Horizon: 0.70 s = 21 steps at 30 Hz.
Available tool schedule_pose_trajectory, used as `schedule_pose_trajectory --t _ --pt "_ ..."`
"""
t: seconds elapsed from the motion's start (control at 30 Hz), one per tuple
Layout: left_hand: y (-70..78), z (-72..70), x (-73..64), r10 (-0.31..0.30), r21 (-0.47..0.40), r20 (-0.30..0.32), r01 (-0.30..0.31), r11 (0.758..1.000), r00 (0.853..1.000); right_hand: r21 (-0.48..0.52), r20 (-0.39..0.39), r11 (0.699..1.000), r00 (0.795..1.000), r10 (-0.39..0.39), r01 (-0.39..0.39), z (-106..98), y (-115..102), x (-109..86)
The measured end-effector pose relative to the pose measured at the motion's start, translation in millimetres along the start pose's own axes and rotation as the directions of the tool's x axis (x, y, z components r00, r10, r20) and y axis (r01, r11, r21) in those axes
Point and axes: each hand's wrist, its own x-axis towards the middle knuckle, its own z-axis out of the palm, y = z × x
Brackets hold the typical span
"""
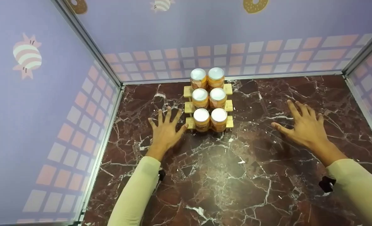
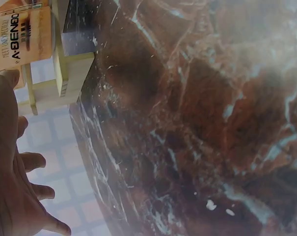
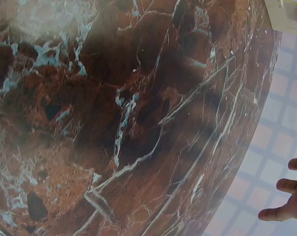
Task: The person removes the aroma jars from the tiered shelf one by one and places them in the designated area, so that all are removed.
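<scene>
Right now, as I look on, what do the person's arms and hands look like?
The left sleeve and right sleeve are long, plain and pale yellow-green. The left hand and right hand wear no gloves. A small dark attachment juts from each sleeve's inner side.

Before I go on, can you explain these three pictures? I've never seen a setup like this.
There's no machine here: a person works bare-handed. The wide picture looks down from the head; the other two are taken from the left and right wrists. On the dark marbled table stands a pale yellow rack with six orange containers, in three rows of two. The left hand is spread close beside the rack; I can't tell whether its thumb touches. The right hand is spread farther off. Neither holds anything.
</scene>
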Motion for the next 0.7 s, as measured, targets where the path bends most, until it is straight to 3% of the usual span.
schedule_pose_trajectory --t 0.7 --pt "17.7 24.0 4.2 0.008 0.033 0.057 -0.010 0.999 0.998 0.009 0.032 0.994 0.994 -0.106 0.106 14.9 -56.3 17.3"
